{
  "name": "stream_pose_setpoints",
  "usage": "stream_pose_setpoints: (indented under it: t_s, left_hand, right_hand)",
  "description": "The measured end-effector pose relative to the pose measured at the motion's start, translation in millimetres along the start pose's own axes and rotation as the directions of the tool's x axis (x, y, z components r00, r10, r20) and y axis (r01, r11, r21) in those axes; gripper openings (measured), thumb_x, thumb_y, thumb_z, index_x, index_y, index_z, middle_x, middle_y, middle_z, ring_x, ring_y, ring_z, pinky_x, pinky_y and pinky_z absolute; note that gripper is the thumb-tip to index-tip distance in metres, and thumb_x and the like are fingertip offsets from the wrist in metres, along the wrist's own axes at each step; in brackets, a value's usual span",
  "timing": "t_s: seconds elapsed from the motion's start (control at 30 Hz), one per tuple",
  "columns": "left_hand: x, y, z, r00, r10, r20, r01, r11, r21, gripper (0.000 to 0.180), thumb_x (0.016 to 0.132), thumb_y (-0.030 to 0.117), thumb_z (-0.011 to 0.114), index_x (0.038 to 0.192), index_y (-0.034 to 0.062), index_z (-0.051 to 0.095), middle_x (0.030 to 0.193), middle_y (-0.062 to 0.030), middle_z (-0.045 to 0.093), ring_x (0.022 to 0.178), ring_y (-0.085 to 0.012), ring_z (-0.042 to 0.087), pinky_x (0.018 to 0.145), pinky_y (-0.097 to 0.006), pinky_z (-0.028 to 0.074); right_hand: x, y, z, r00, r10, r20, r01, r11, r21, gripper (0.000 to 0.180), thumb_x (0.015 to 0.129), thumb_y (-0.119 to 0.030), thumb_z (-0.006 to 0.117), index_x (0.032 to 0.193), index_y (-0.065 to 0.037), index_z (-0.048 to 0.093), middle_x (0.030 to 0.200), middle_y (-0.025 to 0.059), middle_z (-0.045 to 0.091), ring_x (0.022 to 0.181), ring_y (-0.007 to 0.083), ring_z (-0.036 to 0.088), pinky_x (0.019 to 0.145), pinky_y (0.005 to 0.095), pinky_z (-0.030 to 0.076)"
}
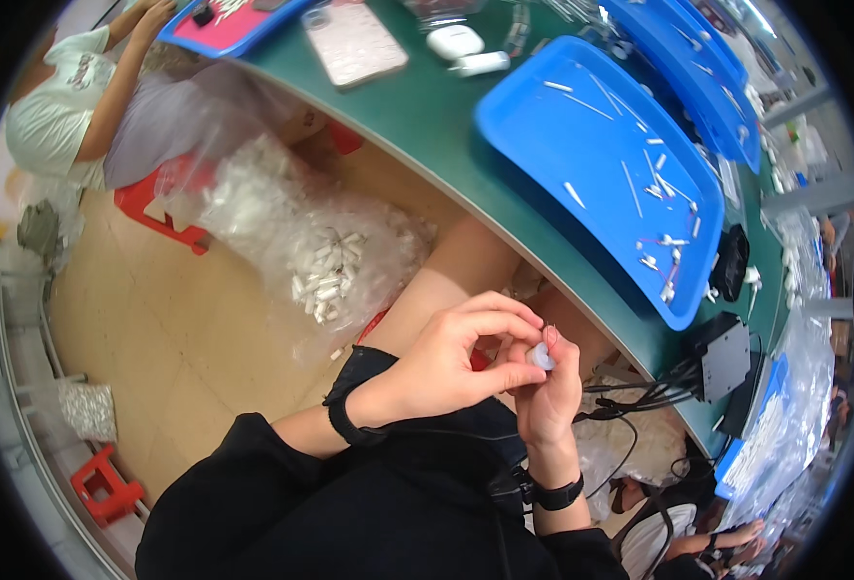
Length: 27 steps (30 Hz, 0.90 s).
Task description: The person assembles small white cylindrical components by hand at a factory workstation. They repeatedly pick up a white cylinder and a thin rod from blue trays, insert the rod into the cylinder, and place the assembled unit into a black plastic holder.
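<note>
1. Hands meet above the lap, below the table [427, 126] edge; left hand [446, 362] pinches over the small translucent part [541, 358].
2. Right hand [552, 387] clasps that part from beneath, steadying it.
3. Blue tray [543, 126] holds loose white pieces within reach.

Bright, even overhead light is washing the scene; glare is blooming beyond the right hand [548, 391] (upper right corner), and fisheye bending is curving and softening everything toward the dark rim.
</note>
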<state>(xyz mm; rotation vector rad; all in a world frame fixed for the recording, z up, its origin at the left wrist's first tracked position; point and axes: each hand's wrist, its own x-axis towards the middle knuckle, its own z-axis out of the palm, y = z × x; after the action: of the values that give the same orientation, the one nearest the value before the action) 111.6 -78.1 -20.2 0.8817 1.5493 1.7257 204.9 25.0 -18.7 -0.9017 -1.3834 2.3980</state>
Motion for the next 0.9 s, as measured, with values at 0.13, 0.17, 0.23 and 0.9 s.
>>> stream_pose_setpoints:
  t_s: [0.13,0.17,0.23,0.9]
  left_hand:
    - [-9,-6,-11,0.997,-0.019,-0.077,0.019,1.0,-0.011,0.023,0.075,0.005,0.072,0.096,0.0016,0.065,0.108,-0.009,0.059,0.099,-0.0171,0.057,0.085,-0.03,0.047]
    - [-9,-8,-17,0.994,-0.036,-0.108,0.035,0.999,-0.014,0.022,0.075,0.005,0.071,0.096,0.0011,0.065,0.108,-0.0089,0.06,0.099,-0.0168,0.057,0.085,-0.03,0.047]
    - [-13,-25,-29,0.987,-0.043,-0.153,0.015,0.984,-0.179,0.02,0.081,0.004,0.065,0.101,-0.0005,0.062,0.106,-0.0084,0.061,0.098,-0.0177,0.058,0.086,-0.031,0.047]
    - [-64,-175,-180,0.601,-0.579,-0.551,0.104,0.74,-0.664,0.037,0.09,0.021,0.058,0.116,-0.0032,0.051,0.098,-0.0143,0.062,0.081,-0.021,0.061,0.071,-0.033,0.051]
  right_hand:
    - [10,20,-1,0.977,0.082,0.198,-0.08,0.997,-0.022,0.045,0.094,-0.043,0.033,0.083,-0.004,0.053,0.073,0.0038,0.054,0.071,0.0147,0.054,0.067,0.0262,0.042]
    - [11,24,2,0.98,0.082,0.179,-0.073,0.996,-0.06,0.048,0.095,-0.045,0.029,0.095,-0.002,0.051,0.082,0.0068,0.055,0.077,0.0154,0.055,0.072,0.0273,0.042]
    - [14,21,25,0.988,0.073,0.133,-0.055,0.989,-0.134,0.061,0.097,-0.049,0.021,0.119,0.002,0.047,0.101,0.0128,0.057,0.089,0.0169,0.057,0.082,0.0295,0.041]
    - [30,44,4,0.961,0.182,0.206,-0.008,0.768,-0.641,0.032,0.096,-0.024,0.045,0.115,0.001,0.051,0.093,0.0083,0.061,0.083,0.0118,0.054,0.079,0.026,0.043]
